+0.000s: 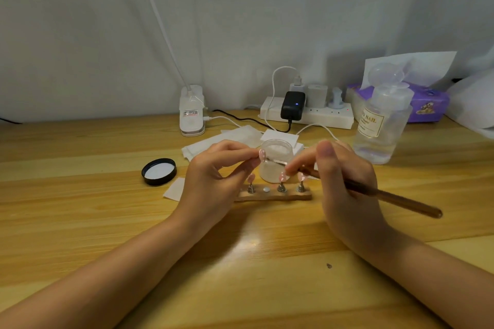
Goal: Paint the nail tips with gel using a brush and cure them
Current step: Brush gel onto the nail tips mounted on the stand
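- On the left part of the wooden table [80, 157], a black jar lid [159, 171] lies upside down, its white inside facing up.
- Behind it, near the wall, stands a white clip lamp base [192, 112] with a thin white neck going up.
- Some white paper wipes [227, 141] lie flat between the lamp base and the jar.
- The left hand [213, 176] pinches a pink nail tip [262, 155] on a small stand between the thumb and the fingers, holding it up in front of the jar.
- A clear glass jar [276, 160] with white content stands open in the middle, just behind the holder.
- A flat wooden holder [275, 195] lies in front of the jar; three metal stands with pink nail tips are on it, and one round white spot is free.
- The right hand [344, 181] grips a brown brush [395, 199]; its thin end points left toward the held nail tip, and I cannot tell if it touches.
- At the back, a white power strip [307, 113] carries a black adapter [292, 105] and white plugs.
- On the right stands a clear bottle [382, 131] with a label, its cap open.
- Behind the bottle there is a purple tissue pack [427, 105].
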